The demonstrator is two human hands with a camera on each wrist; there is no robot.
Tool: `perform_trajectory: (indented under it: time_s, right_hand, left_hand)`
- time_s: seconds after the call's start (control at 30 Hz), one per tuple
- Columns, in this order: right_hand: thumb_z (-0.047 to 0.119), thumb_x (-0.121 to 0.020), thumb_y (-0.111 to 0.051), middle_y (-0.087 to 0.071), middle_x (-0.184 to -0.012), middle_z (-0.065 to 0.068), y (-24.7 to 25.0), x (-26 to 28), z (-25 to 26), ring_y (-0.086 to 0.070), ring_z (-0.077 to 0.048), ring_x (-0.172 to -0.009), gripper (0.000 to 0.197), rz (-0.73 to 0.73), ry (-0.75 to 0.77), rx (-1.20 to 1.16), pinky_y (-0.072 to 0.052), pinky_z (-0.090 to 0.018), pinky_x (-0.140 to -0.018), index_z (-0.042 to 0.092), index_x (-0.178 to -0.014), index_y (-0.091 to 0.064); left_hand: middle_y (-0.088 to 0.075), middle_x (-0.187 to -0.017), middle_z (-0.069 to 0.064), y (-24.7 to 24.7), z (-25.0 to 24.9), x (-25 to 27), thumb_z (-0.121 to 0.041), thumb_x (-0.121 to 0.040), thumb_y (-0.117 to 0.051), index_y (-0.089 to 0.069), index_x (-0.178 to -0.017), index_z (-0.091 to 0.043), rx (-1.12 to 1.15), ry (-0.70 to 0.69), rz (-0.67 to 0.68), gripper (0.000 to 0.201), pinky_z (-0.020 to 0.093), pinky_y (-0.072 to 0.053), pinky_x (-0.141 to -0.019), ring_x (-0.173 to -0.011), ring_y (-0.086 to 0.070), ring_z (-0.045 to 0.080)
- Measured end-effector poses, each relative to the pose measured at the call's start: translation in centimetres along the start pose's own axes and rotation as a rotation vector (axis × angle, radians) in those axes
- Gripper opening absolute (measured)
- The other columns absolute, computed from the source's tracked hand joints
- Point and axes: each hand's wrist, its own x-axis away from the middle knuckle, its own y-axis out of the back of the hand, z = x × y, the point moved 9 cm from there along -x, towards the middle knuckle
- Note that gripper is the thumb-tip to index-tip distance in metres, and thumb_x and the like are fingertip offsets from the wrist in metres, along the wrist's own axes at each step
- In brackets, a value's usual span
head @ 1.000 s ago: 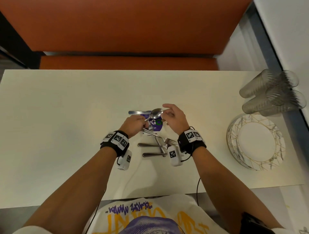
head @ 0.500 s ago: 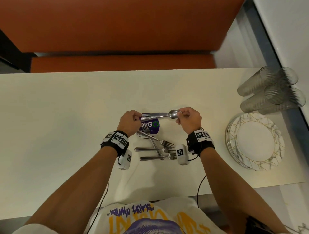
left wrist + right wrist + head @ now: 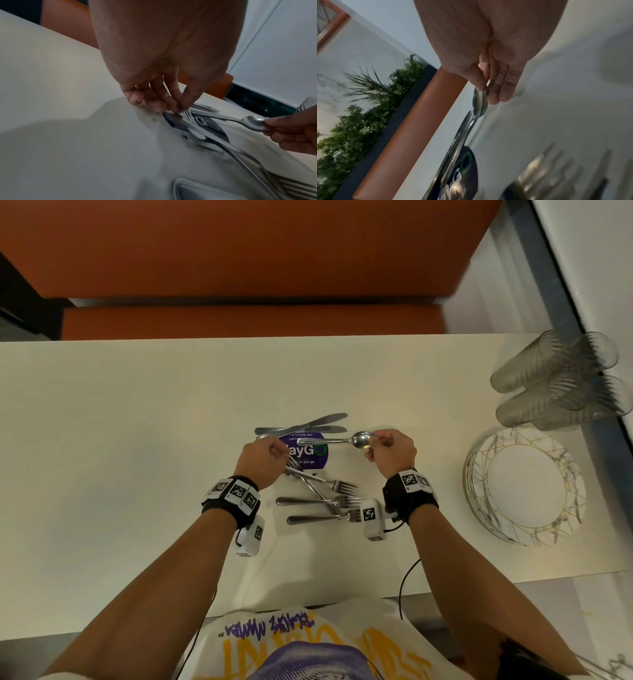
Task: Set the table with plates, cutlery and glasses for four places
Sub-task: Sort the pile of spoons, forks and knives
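Note:
My right hand (image 3: 372,441) pinches a spoon (image 3: 359,440) by its bowl, just above the table, with the handle pointing left over a purple sticker (image 3: 310,453). The right wrist view shows thumb and fingers of this hand (image 3: 485,89) clamped on the spoon bowl (image 3: 480,104). My left hand (image 3: 276,453) is curled at the sticker's left edge. Its fingertips (image 3: 176,109) pinch the end of a piece of cutlery lying there; which piece I cannot tell. Two knives (image 3: 310,423) lie just beyond the sticker. Several forks (image 3: 329,499) lie crossed between my wrists.
A stack of marbled plates (image 3: 524,486) sits at the right end of the white table (image 3: 120,440). Several ribbed glasses (image 3: 561,381) stand behind the plates by the wall. An orange bench (image 3: 250,320) runs along the table's far side.
My right hand has drawn the spoon out to the right, away from the left hand. The two knives now lie uncovered beyond the sticker. The left hand stayed at the sticker.

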Motion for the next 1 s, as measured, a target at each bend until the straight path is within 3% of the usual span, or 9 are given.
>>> perform_trajectory:
  time_s: [0.13,0.23,0.33,0.47,0.57,0.7,0.8,0.87,1.0]
  right_hand:
    - [0.01,-0.089,-0.068,-0.076,-0.079,-0.005,-1.7,0.6,0.3,-0.071,-0.01,-0.054,0.01,0.017,0.001,0.005,-0.061,-0.025,-0.057,0.013,-0.098,-0.073]
    - [0.011,-0.089,-0.07,-0.075,-0.079,-0.005,-3.2,1.1,0.4,-0.071,-0.011,-0.054,0.009,0.04,0.002,0.022,-0.057,-0.021,-0.052,0.012,-0.097,-0.073]
    - [0.012,-0.089,-0.07,-0.075,-0.079,-0.006,-4.4,1.5,0.4,-0.071,-0.012,-0.053,0.008,0.055,0.002,0.045,-0.058,-0.023,-0.051,0.011,-0.096,-0.072]
    - [0.012,-0.087,-0.07,-0.075,-0.081,-0.008,-5.3,2.0,0.5,-0.073,-0.021,-0.06,0.003,0.061,0.001,0.084,-0.062,-0.031,-0.058,0.014,-0.089,-0.069]
    - [0.013,-0.084,-0.069,-0.073,-0.079,-0.003,-5.7,1.9,0.6,-0.073,-0.026,-0.071,0.018,0.046,0.03,0.139,-0.062,-0.041,-0.072,0.028,-0.076,-0.062]
    - [0.012,-0.082,-0.068,-0.073,-0.08,-0.002,-6.0,1.6,0.7,-0.073,-0.028,-0.074,0.022,0.043,0.037,0.17,-0.062,-0.043,-0.075,0.031,-0.073,-0.06]
    - [0.011,-0.083,-0.069,-0.074,-0.084,-0.003,-6.2,1.4,1.1,-0.071,-0.023,-0.076,0.01,0.05,0.042,0.197,-0.059,-0.031,-0.069,0.021,-0.081,-0.068]
    - [0.011,-0.085,-0.069,-0.074,-0.088,-0.003,-6.3,1.2,1.4,-0.066,-0.018,-0.077,0.005,0.057,0.055,0.242,-0.043,-0.014,-0.059,0.014,-0.089,-0.071]
    - [0.012,-0.087,-0.067,-0.071,-0.089,0.0,-6.3,1.2,1.9,-0.06,-0.013,-0.077,0.004,0.075,0.07,0.27,-0.031,-0.007,-0.056,0.017,-0.087,-0.067]
  left_hand:
    - [-0.068,-0.085,-0.01,0.8,2.1,1.6,-0.012,-0.088,-0.06,-0.066,-0.082,-0.029,-0.029,0.048,0.061,0.019,0.021,-0.049,-0.07,-0.08,-0.064,0.008]
    - [-0.068,-0.083,-0.01,1.5,3.8,2.6,-0.02,-0.086,-0.058,-0.066,-0.081,-0.028,-0.113,0.105,0.084,0.012,0.027,-0.05,-0.069,-0.08,-0.066,0.015]
    - [-0.063,-0.083,-0.009,2.6,4.4,3.2,-0.028,-0.086,-0.058,-0.061,-0.075,-0.027,-0.228,0.109,0.012,0.011,0.029,-0.045,-0.068,-0.078,-0.062,0.019]
    - [-0.057,-0.095,-0.008,3.4,2.9,2.8,-0.035,-0.086,-0.072,-0.063,-0.092,-0.027,-0.222,-0.037,-0.137,0.014,0.032,-0.047,-0.075,-0.088,-0.055,0.015]
    - [-0.059,-0.108,0.003,2.3,0.5,2.0,-0.028,-0.082,-0.081,-0.068,-0.106,-0.02,-0.281,-0.231,-0.157,0.028,0.039,-0.05,-0.083,-0.098,-0.055,0.024]
    - [-0.061,-0.113,0.005,0.8,-0.8,0.9,-0.031,-0.08,-0.084,-0.07,-0.114,-0.019,-0.388,-0.303,-0.138,0.039,0.042,-0.05,-0.087,-0.104,-0.055,0.028]
    - [-0.064,-0.11,0.004,0.7,-1.0,0.6,-0.027,-0.084,-0.081,-0.073,-0.109,-0.019,-0.397,-0.311,-0.154,0.028,0.044,-0.05,-0.088,-0.104,-0.055,0.029]
    - [-0.066,-0.108,0.002,0.8,-1.1,0.4,-0.026,-0.087,-0.078,-0.074,-0.105,-0.02,-0.399,-0.314,-0.163,0.02,0.044,-0.05,-0.087,-0.103,-0.056,0.028]
    - [-0.069,-0.103,0.0,1.2,-0.9,-0.1,-0.025,-0.089,-0.076,-0.074,-0.102,-0.02,-0.394,-0.303,-0.184,0.014,0.043,-0.05,-0.085,-0.1,-0.056,0.027]
